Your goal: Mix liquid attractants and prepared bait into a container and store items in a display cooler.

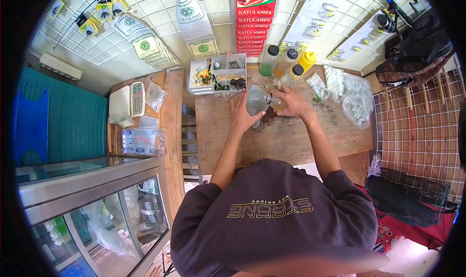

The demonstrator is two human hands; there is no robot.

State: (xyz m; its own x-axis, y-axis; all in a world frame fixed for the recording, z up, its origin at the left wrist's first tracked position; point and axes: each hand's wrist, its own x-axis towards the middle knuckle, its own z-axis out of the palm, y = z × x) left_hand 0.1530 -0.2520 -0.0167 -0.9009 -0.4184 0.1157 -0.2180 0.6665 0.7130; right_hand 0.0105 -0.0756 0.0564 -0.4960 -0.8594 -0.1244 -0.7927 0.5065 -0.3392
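My left hand (241, 116) is wrapped around a translucent plastic measuring jug (257, 101) on the wooden table, thumb at its near side. In my right hand (294, 103) is a small clear bottle (278, 103) of yellowish liquid. It is tilted, with its neck at the jug's right rim; whether liquid is flowing I cannot tell. Behind my right hand stand a dark-capped bottle of green liquid (267, 66), one of amber liquid (285, 66), a shorter dark-capped bottle (293, 75) and a yellow squeeze bottle (307, 61).
A white divided organizer (220, 93) with small goods stands behind my left hand. Plastic bags of white pieces (355, 95) lie at the right of the table (225, 142). A digital scale (137, 99) sits on the left bench beside a glass-fronted cabinet (109, 175).
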